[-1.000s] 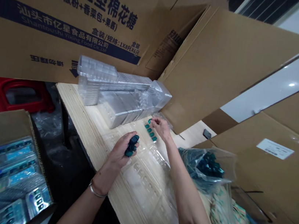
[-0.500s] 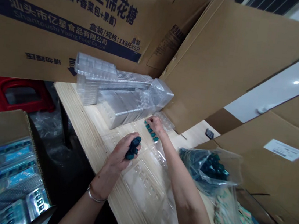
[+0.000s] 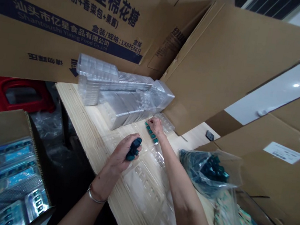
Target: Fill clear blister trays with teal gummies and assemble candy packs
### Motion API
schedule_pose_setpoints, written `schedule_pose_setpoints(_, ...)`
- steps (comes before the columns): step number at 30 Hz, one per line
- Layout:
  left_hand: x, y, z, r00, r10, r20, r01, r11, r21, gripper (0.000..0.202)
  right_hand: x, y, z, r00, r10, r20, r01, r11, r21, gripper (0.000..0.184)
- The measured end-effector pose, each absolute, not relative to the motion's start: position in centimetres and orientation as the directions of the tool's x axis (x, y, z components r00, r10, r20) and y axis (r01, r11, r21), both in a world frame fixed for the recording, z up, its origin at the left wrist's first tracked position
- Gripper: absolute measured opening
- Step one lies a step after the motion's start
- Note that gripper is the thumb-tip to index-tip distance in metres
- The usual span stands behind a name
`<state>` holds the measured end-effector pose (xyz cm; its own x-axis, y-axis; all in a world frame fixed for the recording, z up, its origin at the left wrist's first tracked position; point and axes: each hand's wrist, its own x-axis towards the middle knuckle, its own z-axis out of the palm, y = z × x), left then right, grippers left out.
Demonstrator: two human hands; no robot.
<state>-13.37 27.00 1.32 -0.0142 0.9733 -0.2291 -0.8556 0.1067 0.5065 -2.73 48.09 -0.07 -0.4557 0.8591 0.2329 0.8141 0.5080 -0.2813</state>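
My left hand (image 3: 120,156) curls closed around a clump of dark teal pieces (image 3: 133,149), a thin bangle (image 3: 95,198) on my wrist. My right hand (image 3: 156,126) pinches narrow at the end of a row of teal pieces (image 3: 151,133) in a clear plastic tray (image 3: 142,186) on a pale wooden table (image 3: 82,118). To my left sits a carton of shiny blue packs (image 3: 5,170); to my right, a clear bag of teal pieces (image 3: 208,171). Ahead lie stacked clear trays (image 3: 120,101) and large cardboard boxes (image 3: 68,15).
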Motion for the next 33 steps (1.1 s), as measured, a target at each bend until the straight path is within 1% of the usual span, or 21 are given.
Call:
schedule_pose_setpoints(5,-13.3,26.9,1.5,-0.028,0.971,-0.239,-0.844,0.105,0.527,0.026,-3.2,48.0,-0.1,-0.463,0.857,0.225,0.821,0.511,-0.257,0.014)
schedule_pose_setpoints(11,-13.4,26.9,1.6,-0.026,0.97,-0.241,-0.847,0.107,0.52,0.027,-3.2,48.0,-0.8,-0.447,0.863,0.236,0.818,0.501,-0.282,0.014)
schedule_pose_setpoints(16,-13.4,26.9,1.6,-0.03,0.969,-0.245,-0.854,0.103,0.511,0.027,-2.6,47.8,-1.4,-0.451,0.853,0.261,0.809,0.515,-0.284,0.02)
schedule_pose_setpoints(21,-13.4,26.9,1.4,-0.029,0.972,-0.231,-0.864,0.092,0.494,0.026,-3.0,47.5,-1.8,-0.45,0.863,0.23,0.834,0.498,-0.236,0.019)
schedule_pose_setpoints(27,-13.4,27.0,1.4,-0.01,0.98,-0.197,-0.885,0.083,0.458,0.024,-4.1,46.5,-1.6,-0.437,0.878,0.197,0.866,0.469,-0.172,0.022)
schedule_pose_setpoints(31,-13.6,27.0,1.6,-0.063,0.978,-0.199,-0.905,0.028,0.424,0.023,-3.9,44.9,0.2,-0.471,0.859,0.201,0.843,0.505,-0.183,0.023)
schedule_pose_setpoints(32,-13.6,27.0,1.6,-0.079,0.975,-0.206,-0.906,0.016,0.423,0.023,-3.6,44.0,1.0,-0.478,0.85,0.221,0.826,0.521,-0.215,0.024)
schedule_pose_setpoints(33,-13.6,27.0,1.5,-0.099,0.972,-0.214,-0.905,0.002,0.426,0.022,-3.3,42.9,1.9,-0.484,0.841,0.243,0.796,0.538,-0.276,0.024)
